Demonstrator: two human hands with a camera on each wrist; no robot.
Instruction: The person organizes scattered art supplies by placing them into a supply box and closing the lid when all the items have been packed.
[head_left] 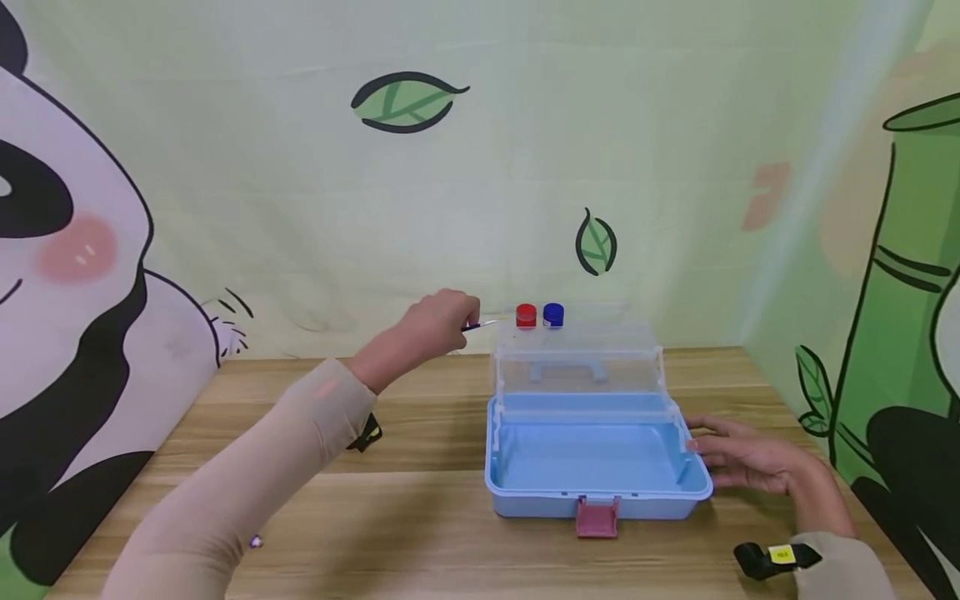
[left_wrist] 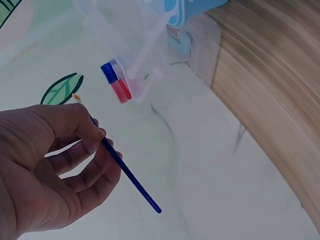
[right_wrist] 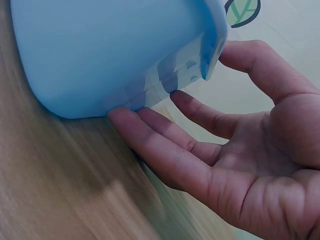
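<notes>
My left hand (head_left: 438, 321) is raised near the back wall, pinching a thin paintbrush (left_wrist: 131, 175) between thumb and fingers. The brush has a dark blue handle and a light orange tip, which points toward two small jars in the head view. One jar is red (head_left: 526, 316), the other blue (head_left: 553, 315); both stand on the clear plastic upper part (head_left: 585, 372) of a light blue storage box (head_left: 532, 506). This box is open, and its lower compartment shows bare. Against its right side, my right hand (head_left: 753, 458) rests with fingertips (right_wrist: 125, 117) touching the wall.
A pink latch (head_left: 597, 518) hangs at the box's front. On the wooden table (head_left: 420, 533), a tiny white and purple piece (head_left: 256, 542) lies at the left. A printed cloth backdrop (head_left: 300, 208) closes off the back and sides.
</notes>
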